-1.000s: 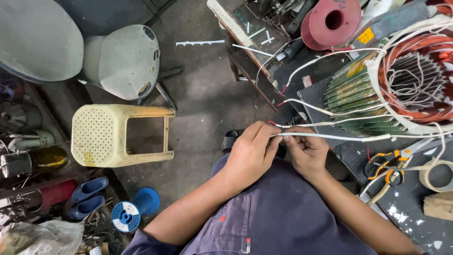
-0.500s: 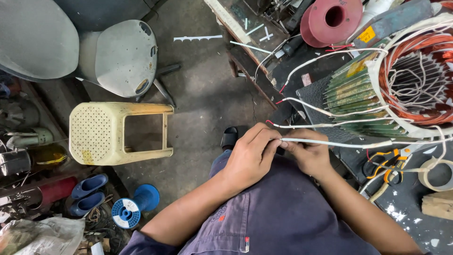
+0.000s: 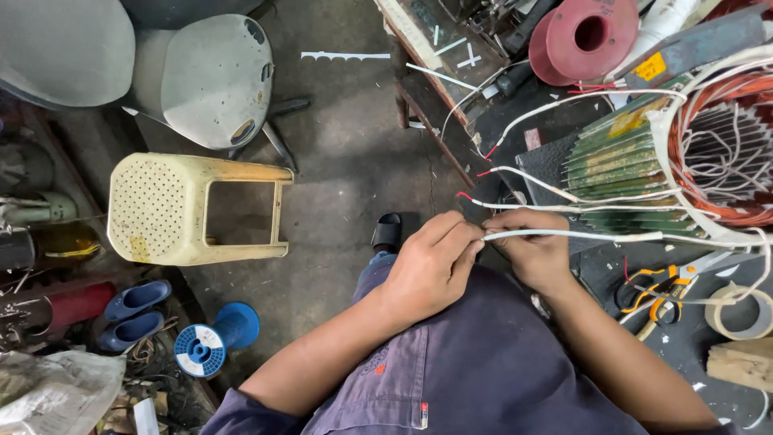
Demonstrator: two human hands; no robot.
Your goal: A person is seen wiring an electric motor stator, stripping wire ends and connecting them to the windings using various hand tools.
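Left hand [image 3: 431, 270] and right hand [image 3: 535, 254], fingertips pinched on 1 white sleeved wire [image 3: 580, 235].

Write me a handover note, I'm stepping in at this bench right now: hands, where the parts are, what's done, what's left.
Left hand: fingertips pinching the end of a white sleeved lead.
Right hand: grip closed on the same lead just beside it.
The lead runs right to the stator winding on the bench.
Scissors and tape roll lie by the right forearm.
Done: sleeves show on several leads.
Left: the held lead's end is hidden by fingers; check it.
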